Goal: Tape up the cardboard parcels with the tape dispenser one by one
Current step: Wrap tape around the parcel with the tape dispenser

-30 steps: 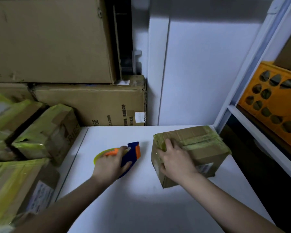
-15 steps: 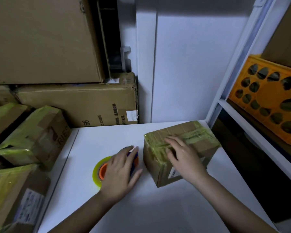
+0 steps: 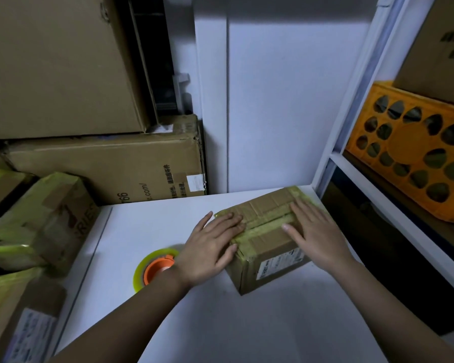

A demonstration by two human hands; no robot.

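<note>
A small cardboard parcel with yellowish tape across its top seam stands on the white table, a label on its near side. My left hand lies flat on the parcel's left top edge, fingers straight. My right hand presses flat on the taped top, fingers spread. The tape dispenser, an orange hub with a yellow tape roll, lies on the table left of the parcel, partly hidden behind my left wrist; neither hand touches it.
Several taped parcels are stacked at the left, beside the table. Large cardboard boxes stand behind them against the wall. A white shelf frame at the right holds an orange crate.
My left hand let go of the tape dispenser and moved right onto the parcel's top. My right hand slid further right across the tape. The parcel sits further right and back.
</note>
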